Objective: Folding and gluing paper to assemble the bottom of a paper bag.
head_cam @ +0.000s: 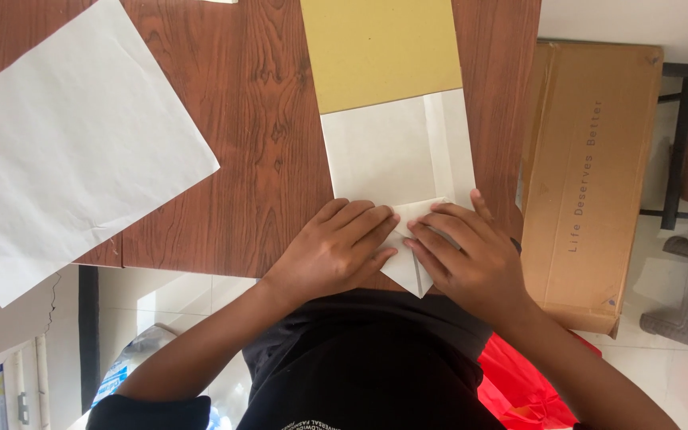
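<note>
Paper being folded: a long white paper (396, 151) lies on the brown table (256, 119), just right of the middle of the frame. Its near end is folded into a point (412, 275) that hangs a little past the table edge.
Long way of the paper: it runs from the top of the frame down toward the person, straight at the body.
Yellow part: a yellow sheet (381, 52) covers the far end of the paper, at the top middle.
Left hand: the left hand (336, 251) lies flat on the left flap of the fold, fingers close together, pressing down, not pinching.
Right hand: the right hand (467, 259) lies flat on the right flap, fingers a little spread, pressing too.
Where the hands meet: the fingertips almost touch over the middle line of the fold.
Which hand is nearer: both are on the paper; neither is closer.
Other paper: a big white sheet (65, 143) lies well apart at the upper left.
Box: a brown cardboard box (591, 183) stands beside the table on the right.
</note>
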